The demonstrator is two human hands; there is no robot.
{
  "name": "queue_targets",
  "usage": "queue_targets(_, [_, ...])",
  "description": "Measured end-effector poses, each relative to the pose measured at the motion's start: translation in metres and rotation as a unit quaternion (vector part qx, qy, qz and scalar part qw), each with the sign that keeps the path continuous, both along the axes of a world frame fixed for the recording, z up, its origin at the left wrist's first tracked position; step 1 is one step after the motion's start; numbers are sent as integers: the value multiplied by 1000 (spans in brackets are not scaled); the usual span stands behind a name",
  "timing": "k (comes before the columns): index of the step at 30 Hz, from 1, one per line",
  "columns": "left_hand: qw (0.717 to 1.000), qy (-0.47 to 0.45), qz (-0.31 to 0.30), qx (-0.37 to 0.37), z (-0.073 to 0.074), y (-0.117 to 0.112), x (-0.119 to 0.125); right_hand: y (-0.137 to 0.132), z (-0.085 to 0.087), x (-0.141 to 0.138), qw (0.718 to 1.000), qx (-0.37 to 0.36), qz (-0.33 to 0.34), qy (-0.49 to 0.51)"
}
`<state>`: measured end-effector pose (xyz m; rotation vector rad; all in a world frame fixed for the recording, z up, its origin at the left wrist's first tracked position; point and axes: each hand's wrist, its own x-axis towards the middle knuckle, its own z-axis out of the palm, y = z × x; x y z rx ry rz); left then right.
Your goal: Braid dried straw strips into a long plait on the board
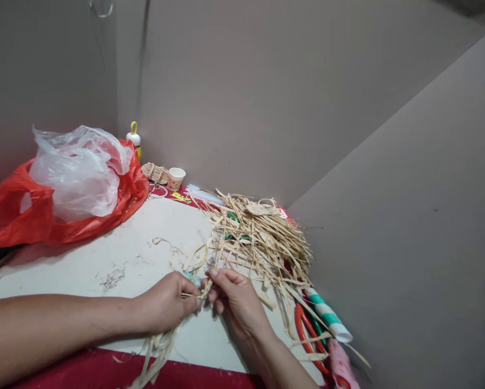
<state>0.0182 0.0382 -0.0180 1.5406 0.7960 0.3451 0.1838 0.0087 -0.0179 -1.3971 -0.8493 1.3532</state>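
Note:
Between my two hands runs a thin braid of straw (206,288), pale yellow and twisted. My left hand (173,302) is closed in a pinch on its lower end, and loose straw strands (159,351) hang below that hand past the board's front edge. Thumb and fingers of my right hand (236,297) pinch the braid a little higher up. Just beyond my hands lies a large heap of dry straw (266,237), and some of its strands reach close to my fingers. Under my hands is a white board (145,270).
A red plastic bag (27,210) with a clear bag (75,178) stands at left. Behind are a yellow-topped bottle (134,139), a woven straw piece (155,173) and a paper cup (176,178). Red-handled scissors (303,329) and a green-striped roll (327,313) lie right, beside grey walls.

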Motion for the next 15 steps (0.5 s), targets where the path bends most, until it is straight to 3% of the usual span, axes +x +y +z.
queue_targets(3, [1000,18,-2,10,0,1,0,1,3,4,1000,9,-9,-19])
queue_targets(8, [999,32,-12,31,2,1,0,6,1,7,997,1,-31,70])
queue_targets(15, [998,43,-38,39,3,1,-1,8,-3,15,996,16,1,89])
